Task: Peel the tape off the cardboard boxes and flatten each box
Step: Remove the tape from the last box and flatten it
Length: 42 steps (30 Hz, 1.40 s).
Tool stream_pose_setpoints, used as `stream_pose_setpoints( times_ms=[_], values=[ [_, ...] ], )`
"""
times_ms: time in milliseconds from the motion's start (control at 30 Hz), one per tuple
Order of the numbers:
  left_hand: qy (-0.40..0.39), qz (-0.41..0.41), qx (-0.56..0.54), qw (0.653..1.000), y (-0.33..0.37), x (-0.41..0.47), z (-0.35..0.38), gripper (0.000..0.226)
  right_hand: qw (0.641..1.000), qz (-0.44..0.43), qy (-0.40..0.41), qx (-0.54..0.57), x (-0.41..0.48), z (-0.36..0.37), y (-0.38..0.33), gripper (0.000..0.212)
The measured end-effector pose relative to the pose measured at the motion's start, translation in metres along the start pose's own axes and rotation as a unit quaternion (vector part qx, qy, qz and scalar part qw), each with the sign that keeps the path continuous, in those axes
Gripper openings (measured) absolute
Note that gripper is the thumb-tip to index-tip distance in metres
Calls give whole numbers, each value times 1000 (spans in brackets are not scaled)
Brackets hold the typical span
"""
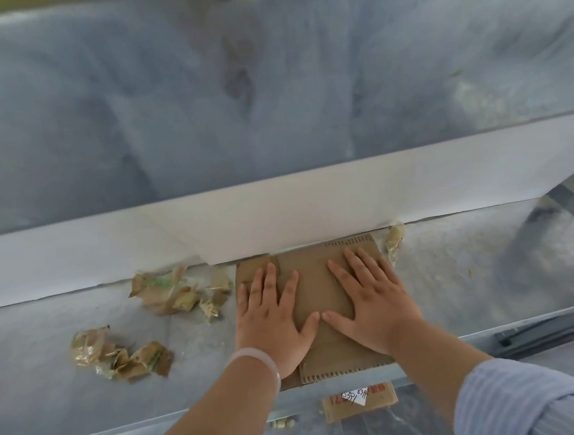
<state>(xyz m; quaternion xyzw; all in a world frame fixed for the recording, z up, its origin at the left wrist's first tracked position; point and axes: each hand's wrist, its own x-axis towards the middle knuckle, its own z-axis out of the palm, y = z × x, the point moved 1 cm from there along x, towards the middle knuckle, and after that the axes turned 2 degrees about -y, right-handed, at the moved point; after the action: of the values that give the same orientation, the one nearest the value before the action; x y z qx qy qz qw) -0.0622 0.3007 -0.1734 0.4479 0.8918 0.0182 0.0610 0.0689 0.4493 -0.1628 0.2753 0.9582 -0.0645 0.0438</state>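
The flattened box [318,283] is matt brown corrugated cardboard with toothed end edges. At its nine o'clock lie crumpled tape wads [162,292], glossy film with brown paper stuck to it. The tabletop [35,391] looks like dull, scuffed grey metal. At seven o'clock is a smooth translucent bracelet [255,355]. The sleeves [534,404] are striped cloth.

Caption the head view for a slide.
Left hand and right hand press a flattened cardboard box onto the table, crumpled tape beside it.
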Motion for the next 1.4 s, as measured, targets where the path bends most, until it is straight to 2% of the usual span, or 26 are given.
stream_pose_setpoints(
  times_ms=[167,300,467,600,767,900,1100,1233,1400],
  values=[
    [-2,9,-14,1000,-3,0,-2,84,1000,-6,-5,24,3,-2,3,94],
    [-6,48,-8,999,-8,-9,-8,83,998,-51,-33,29,-3,-5,23,86],
    [-10,58,0,998,-14,-24,-9,82,1000,-19,-19,15,-17,-2,27,78],
    [-36,68,8,997,-15,-25,-5,99,1000,-14,-24,2,-21,0,22,88],
    [-48,63,11,997,-14,-22,-7,98,1000,-8,-30,-2,-19,-1,21,95],
    [-24,6,-19,1000,-13,-36,-6,92,998,51,-19,40,-33,-1,15,91],
    [-43,-95,-33,994,-11,-78,-2,86,974,181,-40,132,-82,3,4,82],
    [-54,-167,-47,983,-19,-100,-6,85,971,182,-36,149,-103,0,3,80],
    [-69,-170,-109,977,-5,-111,-16,79,941,208,-4,268,-117,-8,0,72]
  ],
)
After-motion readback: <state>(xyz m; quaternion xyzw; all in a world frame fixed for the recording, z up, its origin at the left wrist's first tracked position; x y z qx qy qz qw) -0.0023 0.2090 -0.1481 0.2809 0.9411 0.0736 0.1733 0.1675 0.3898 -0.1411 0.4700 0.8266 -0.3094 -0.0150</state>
